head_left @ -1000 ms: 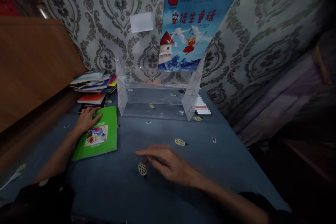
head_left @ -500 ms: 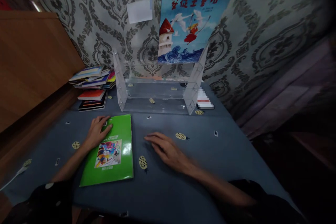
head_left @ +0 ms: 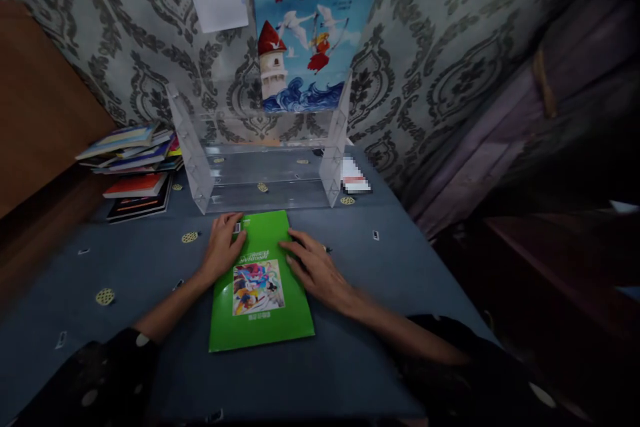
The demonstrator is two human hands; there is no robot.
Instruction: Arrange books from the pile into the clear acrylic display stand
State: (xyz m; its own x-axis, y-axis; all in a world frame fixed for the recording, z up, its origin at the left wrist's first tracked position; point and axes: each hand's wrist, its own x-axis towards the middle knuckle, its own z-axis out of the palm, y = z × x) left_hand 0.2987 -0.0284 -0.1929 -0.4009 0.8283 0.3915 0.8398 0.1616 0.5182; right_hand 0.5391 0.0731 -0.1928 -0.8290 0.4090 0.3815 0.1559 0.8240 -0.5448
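A green book with a colourful picture on its cover lies flat on the blue-grey tablecloth in front of me. At its upper left edge, my left hand holds it, the thumb over the cover and the fingers along the side. On the opposite side, my right hand rests at the right edge, its fingers stretched out and their tips over the cover. Behind the book stands a clear acrylic rack with stepped tiers. A blue storybook with red lettering is upright on the rack's top tier.
Books are stacked unevenly at the back left, beside a wooden panel. A white item, partly pixelated, lies right of the rack. Patterned wallpaper carries a white card. The table's right edge drops into dark space.
The green book has slid right across the cloth with my left hand. My right hand now meets its right edge instead of lying apart from it. The view has turned right.
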